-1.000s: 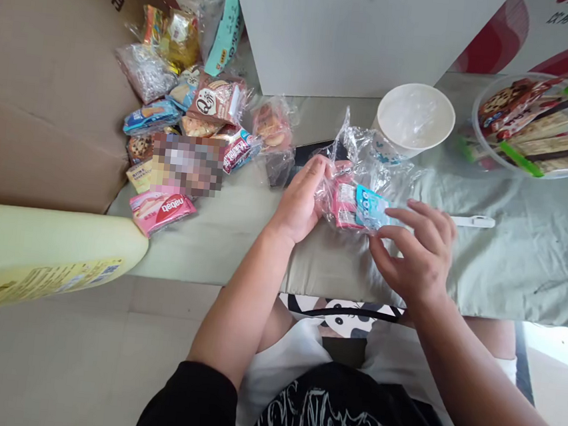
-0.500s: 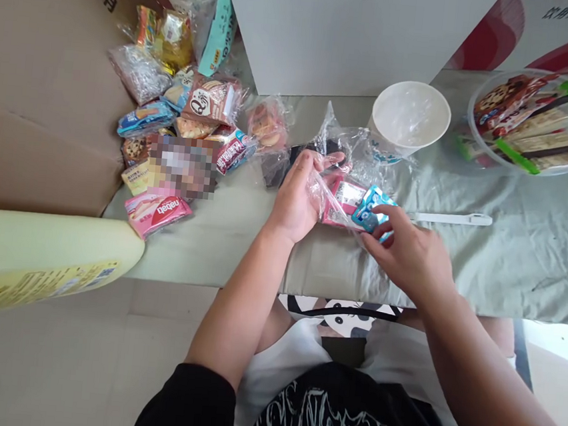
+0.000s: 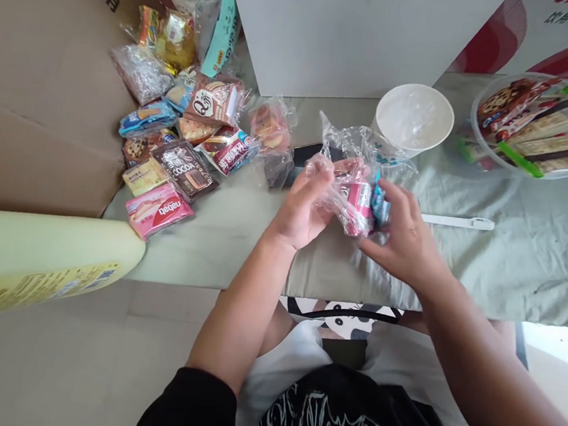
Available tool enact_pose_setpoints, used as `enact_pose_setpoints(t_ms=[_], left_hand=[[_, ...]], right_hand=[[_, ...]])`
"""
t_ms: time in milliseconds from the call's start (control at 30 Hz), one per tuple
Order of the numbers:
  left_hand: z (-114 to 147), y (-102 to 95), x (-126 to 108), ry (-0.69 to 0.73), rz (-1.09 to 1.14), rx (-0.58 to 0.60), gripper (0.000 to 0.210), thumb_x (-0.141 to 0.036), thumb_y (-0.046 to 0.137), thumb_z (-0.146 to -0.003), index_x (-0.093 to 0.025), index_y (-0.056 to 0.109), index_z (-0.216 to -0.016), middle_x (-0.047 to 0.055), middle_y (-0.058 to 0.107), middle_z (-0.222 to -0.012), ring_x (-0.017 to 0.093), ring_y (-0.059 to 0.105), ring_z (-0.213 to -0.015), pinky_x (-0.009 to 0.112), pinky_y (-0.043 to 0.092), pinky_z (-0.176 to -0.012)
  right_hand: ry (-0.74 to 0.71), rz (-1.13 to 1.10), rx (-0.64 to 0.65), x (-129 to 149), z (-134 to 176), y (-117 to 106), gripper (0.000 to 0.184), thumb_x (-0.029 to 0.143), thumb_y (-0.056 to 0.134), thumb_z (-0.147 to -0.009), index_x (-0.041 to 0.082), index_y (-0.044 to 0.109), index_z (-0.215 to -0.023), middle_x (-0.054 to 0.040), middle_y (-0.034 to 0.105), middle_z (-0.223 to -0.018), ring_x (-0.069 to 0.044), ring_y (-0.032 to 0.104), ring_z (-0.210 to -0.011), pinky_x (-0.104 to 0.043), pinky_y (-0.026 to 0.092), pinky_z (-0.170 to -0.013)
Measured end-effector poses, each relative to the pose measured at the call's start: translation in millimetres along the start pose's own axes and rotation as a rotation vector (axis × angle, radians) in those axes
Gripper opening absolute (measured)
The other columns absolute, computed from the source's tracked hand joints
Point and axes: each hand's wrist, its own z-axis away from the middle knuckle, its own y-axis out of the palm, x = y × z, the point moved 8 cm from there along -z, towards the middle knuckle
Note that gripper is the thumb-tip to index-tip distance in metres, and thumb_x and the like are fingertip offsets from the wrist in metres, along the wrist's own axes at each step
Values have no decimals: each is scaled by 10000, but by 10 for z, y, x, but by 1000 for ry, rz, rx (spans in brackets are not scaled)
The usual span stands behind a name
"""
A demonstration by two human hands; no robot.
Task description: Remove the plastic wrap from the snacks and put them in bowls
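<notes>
Pinching the clear bag (image 3: 341, 204) in my left hand (image 3: 305, 205), I've got the blue packet (image 3: 380, 203), flatter a moment ago, now edge-on beside the pink packet (image 3: 358, 203), between my hands; they seem better lined up. Whether my curled right hand (image 3: 407, 233) clamps it, I can't tell.

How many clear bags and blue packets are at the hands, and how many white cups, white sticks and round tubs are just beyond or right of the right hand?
Clear bag: 1
Blue packet: 1
White cup: 1
White stick: 1
Round tub: 1
Total: 5
</notes>
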Motion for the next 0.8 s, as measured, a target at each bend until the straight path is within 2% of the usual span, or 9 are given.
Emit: enact_pose_setpoints(t_ms=[67, 200, 300, 400, 467, 533, 600, 700, 800], left_hand=[[-31, -11, 48, 12, -55, -5, 432, -402, 748, -840, -292, 483, -1163, 27, 609, -1314, 301, 527, -1391, 519, 455, -1110], [-83, -160, 102, 94, -344, -78, 634, -301, 774, -826, -345, 397, -1334, 36, 586, -1330, 232, 568, -1310, 469, 422, -1130], [-34, -339, 14, 159, -647, -244, 619, -295, 775, -824, -299, 444, -1347, 63, 629, -1253, 223, 630, -1163, 423, 455, -1074], [66, -476, -68, 90, -815, -412, 461, -419, 762, -826, -225, 582, -1204, 60, 699, -1031, 226, 676, -959, 389, 515, -936], [79, -439, 18, -56, -799, -332, 367, -529, 707, -844, -195, 667, -990, 48, 712, -855, 216, 681, -824, 354, 538, -807], [66, -287, 143, -157, -694, -150, 344, -524, 636, -885, -186, 690, -858, 38, 714, -790, 196, 678, -766, 320, 532, -736], [38, -125, 164, -115, -577, -35, 243, -393, 588, -909, -183, 704, -868, 22, 730, -840, 173, 678, -803, 297, 529, -768], [-7, 18, 111, 13, -492, 11, 200, -224, 532, -861, -184, 720, -916, 7, 742, -908, 165, 669, -885, 293, 518, -865], [-19, 69, 134, -1, -470, 29, 254, -196, 518, -817, -192, 727, -962, 11, 747, -919, 178, 676, -901, 311, 526, -873]], right_hand=[[36, 89, -4, 51, -15, 54, 756, 299, 628, -779, 256, 407, -1501, -161, 494, -1446, -368, 545, -1250, -537, 535, -955], [225, 252, -43, 20, -35, 137, 651, 316, 628, -783, 263, 528, -1424, -144, 580, -1340, -386, 574, -1148, -518, 553, -838], [282, 261, -90, -27, -31, 136, 602, 295, 606, -784, 256, 571, -1383, -139, 607, -1289, -374, 585, -1097, -504, 547, -819], [282, 202, -154, -77, -10, 99, 575, 242, 555, -791, 238, 572, -1366, -148, 604, -1273, -364, 584, -1100, -515, 532, -864], [274, 160, -192, -105, 6, 81, 572, 217, 530, -802, 241, 563, -1372, -153, 597, -1265, -364, 581, -1120, -527, 522, -894], [264, 132, -209, -124, 14, 81, 568, 220, 525, -814, 250, 553, -1381, -153, 591, -1264, -365, 579, -1140, -534, 515, -912], [252, 114, -203, -140, 10, 88, 569, 238, 534, -824, 250, 539, -1392, -153, 590, -1269, -364, 581, -1152, -533, 512, -924], [232, 57, -166, -183, -16, 83, 591, 300, 580, -828, 242, 510, -1412, -149, 602, -1260, -354, 591, -1153, -523, 508, -943], [217, -71, -104, -252, -37, 69, 694, 431, 675, -798, 228, 473, -1430, -152, 594, -1281, -336, 605, -1129, -493, 529, -921]])
